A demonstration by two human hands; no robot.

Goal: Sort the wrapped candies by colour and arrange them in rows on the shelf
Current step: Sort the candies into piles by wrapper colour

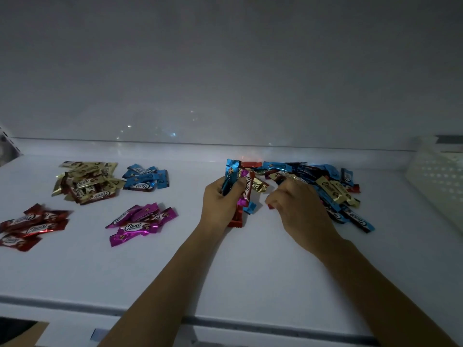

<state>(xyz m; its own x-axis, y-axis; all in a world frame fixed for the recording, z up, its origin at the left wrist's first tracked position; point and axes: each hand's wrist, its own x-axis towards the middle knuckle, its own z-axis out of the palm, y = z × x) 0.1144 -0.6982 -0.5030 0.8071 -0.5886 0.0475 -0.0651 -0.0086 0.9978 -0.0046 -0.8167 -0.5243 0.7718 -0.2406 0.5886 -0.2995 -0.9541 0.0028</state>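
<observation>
**Q:** What lies on the white shelf point(82, 271), from the left?

**A:** Four sorted piles. Far left, near the front, is a pile of red candies point(30, 227), at least five of them, overlapping. Behind it and to the right sits a larger pile of gold candies point(86, 181), too tangled to count. Next comes a pile of pink candies point(141, 221), about five, with a pile of blue candies point(146, 180), about five, behind it. The piles lie apart from one another.

**Q:** And the person's hands?

**A:** Two bare forearms reach in from the bottom edge. The left hand point(220, 204) is at centre, its back to the camera, fingers wrapped around an upright bunch of candies point(238, 189). At least three wrappers show in it: one blue, one pink, one red. The right hand point(300, 209) is just beside it, knuckles up, fingers curled down into the near edge of a mixed heap point(333, 194). Whether those fingers pinch a candy cannot be told.

**Q:** What is in the heap?

**A:** Unsorted candies, mostly blue, with a few gold and red. They overlap too much to count. The heap lies toward the back of the shelf, right of centre.

**Q:** Anything further right?

**A:** One white perforated basket point(436, 181) stands on the shelf at the right edge, near the heap but not touching it.
</observation>
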